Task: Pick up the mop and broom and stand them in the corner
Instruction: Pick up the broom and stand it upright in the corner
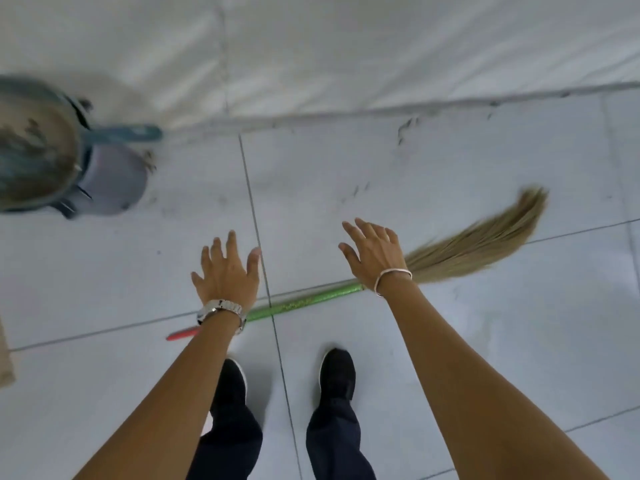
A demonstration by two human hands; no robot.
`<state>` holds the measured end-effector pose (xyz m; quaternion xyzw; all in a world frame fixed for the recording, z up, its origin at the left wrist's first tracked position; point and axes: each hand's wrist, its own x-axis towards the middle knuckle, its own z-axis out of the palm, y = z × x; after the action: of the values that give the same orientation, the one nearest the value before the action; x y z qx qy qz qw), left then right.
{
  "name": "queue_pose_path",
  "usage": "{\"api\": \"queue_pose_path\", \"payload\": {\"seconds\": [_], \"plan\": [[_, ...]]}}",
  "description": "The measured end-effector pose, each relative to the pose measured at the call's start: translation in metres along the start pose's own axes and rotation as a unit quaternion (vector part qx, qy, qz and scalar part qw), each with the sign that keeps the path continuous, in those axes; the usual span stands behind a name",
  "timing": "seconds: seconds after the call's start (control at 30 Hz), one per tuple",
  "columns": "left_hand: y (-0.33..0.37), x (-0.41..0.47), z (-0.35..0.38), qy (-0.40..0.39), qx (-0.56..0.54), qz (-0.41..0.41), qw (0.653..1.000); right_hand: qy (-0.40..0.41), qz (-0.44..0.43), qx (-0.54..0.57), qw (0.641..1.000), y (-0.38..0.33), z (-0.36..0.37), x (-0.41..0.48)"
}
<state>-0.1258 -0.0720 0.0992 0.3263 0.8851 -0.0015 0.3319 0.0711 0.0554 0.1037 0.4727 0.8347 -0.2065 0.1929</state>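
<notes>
A broom [304,301] lies flat on the tiled floor in front of my feet. It has a glittery green handle, a red tip at the left and a tan grass brush [485,237] sweeping up to the right. My left hand [227,271] hovers above the handle's left part, fingers spread, holding nothing. My right hand [372,252] hovers above the spot where handle meets brush, also spread and empty. Both wrists hide short stretches of the handle. No mop is clearly visible.
A blue bucket [38,147] with dirty contents stands at the left by the wall, a blue handle [131,132] and a grey pan-like piece [117,178] beside it. The white wall [346,46] runs across the top. My black shoes [337,375] stand just behind the broom.
</notes>
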Motion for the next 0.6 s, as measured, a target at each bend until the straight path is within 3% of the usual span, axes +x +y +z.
{"api": "queue_pose_path", "payload": {"seconds": [0.1, 0.17, 0.27, 0.37, 0.43, 0.6], "plan": [[-0.024, 0.032, 0.088, -0.036, -0.091, -0.127, 0.987, -0.055, -0.026, -0.013, 0.998, 0.024, 0.087, 0.037], [-0.032, 0.046, 0.129, -0.043, -0.213, -0.26, 0.941, -0.091, -0.031, -0.018, 0.995, 0.035, 0.133, 0.05], [-0.054, 0.07, 0.173, -0.053, -0.369, -0.471, 0.8, -0.159, -0.03, -0.029, 0.986, 0.045, 0.186, 0.064], [-0.074, 0.084, 0.192, -0.096, -0.532, -0.526, 0.656, -0.218, -0.059, -0.077, 0.971, 0.05, 0.216, 0.067], [-0.085, 0.089, 0.196, -0.093, -0.578, -0.555, 0.591, -0.235, -0.065, -0.071, 0.967, 0.052, 0.228, 0.069], [-0.092, 0.097, 0.197, -0.045, -0.581, -0.579, 0.57, -0.265, -0.078, -0.065, 0.959, 0.053, 0.24, 0.077]]}}
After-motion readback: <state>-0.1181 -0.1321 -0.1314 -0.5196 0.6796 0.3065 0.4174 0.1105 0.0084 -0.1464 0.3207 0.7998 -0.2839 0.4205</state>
